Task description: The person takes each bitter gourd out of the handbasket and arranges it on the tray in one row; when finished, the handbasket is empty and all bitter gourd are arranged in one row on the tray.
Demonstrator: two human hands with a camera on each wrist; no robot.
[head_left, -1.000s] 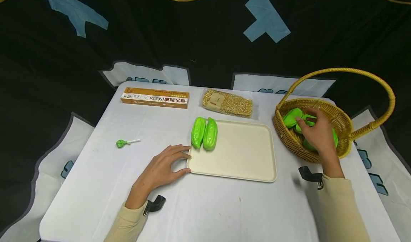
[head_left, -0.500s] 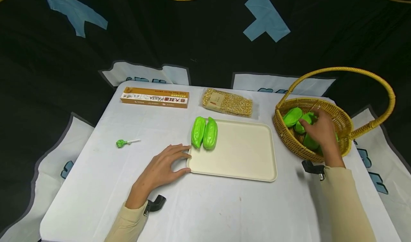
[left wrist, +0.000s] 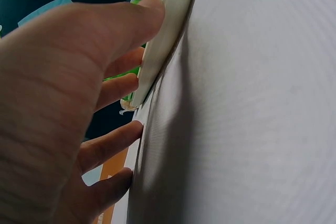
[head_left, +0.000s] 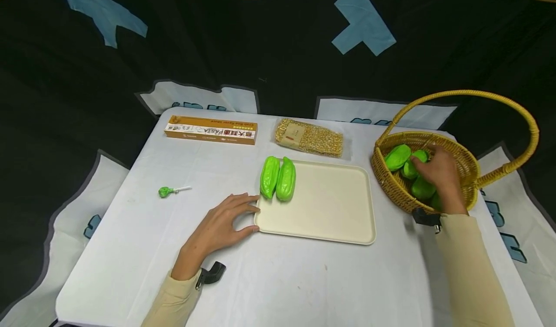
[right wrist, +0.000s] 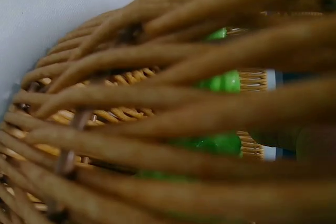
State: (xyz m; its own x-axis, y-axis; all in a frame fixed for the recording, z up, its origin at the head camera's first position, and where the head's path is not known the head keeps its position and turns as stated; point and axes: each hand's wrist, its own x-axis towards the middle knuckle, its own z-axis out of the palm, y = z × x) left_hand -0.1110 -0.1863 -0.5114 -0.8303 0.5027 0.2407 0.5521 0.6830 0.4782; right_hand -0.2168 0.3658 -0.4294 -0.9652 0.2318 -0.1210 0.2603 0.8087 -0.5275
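My left hand (head_left: pixel 221 224) rests at the left edge of the cream tray (head_left: pixel 330 206), thumb and fingertips against the rim. In the left wrist view, that thumb (left wrist: pixel 142 22) lies along the rim and the fingers are spread. Two bright green, ribbed, elongated vegetables (head_left: pixel 270 177) lie side by side at the tray's left end. My right hand (head_left: pixel 442 172) is down inside the yellow wicker basket (head_left: pixel 393 199), thumb and fingers at a green piece (head_left: pixel 410 170). Whether they grip it I cannot tell. Several green pieces lie around it. In the right wrist view, basket strands (right wrist: pixel 157 98) hide most of the hand.
A pasta box (head_left: pixel 210 130) lies at the back left, and a bag of yellow kernels (head_left: pixel 310 138) behind the tray. A green lollipop (head_left: pixel 166 192) lies at the left. The basket's tall handle (head_left: pixel 465 93) arches above its right side, near the table's right edge.
My right hand has moved slightly right and farther into the basket, uncovering more of the green pieces nearest me. The left hand and tray stay in place.
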